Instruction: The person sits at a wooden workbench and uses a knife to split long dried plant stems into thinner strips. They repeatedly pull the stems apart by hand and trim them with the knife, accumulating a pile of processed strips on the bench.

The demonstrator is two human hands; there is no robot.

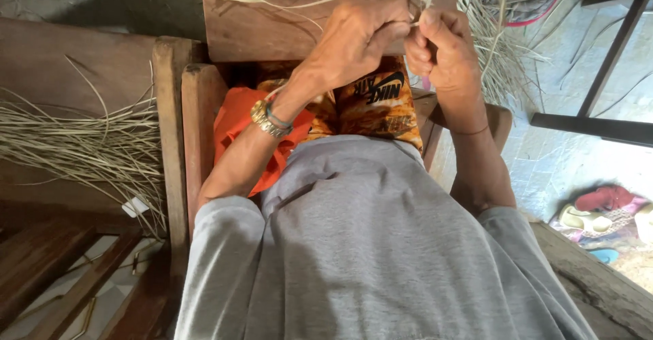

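A person in a grey shirt [367, 245] fills the lower middle of the frame, seen from above, seated on a wooden chair [173, 129] whose frame runs down the left centre. Orange patterned shorts [371, 105] and an orange cloth [235, 119] show in the lap at the centre.

A wooden board [272, 24] lies across the upper middle of the frame, just beyond the knees. On the left, a large bundle of pale dried straw strands [81, 143] rests on a wooden table [61, 54], its long axis running left to right. More loose straw [496, 34] hangs at the upper right, over a grey tiled floor [578, 163].

Both forearms reach up the frame and meet near the top centre. The left hand [357, 41] is curled closed, fingers pressed onto thin pale strips [320, 1] that run from the hands leftward along the top edge, long axis roughly horizontal. The right hand [442, 47] is also closed in a loose fist, pinching the same strands between thumb and fingers; a few strands rise almost vertically from it to the top edge. The two hands touch each other at the knuckles.

The left wrist carries a gold-coloured watch [266, 121] and a thin band. At the lower right corner lie sandals [598, 207], red and pale green, well apart from the hands. Dark metal bars [598, 126] cross the right edge.
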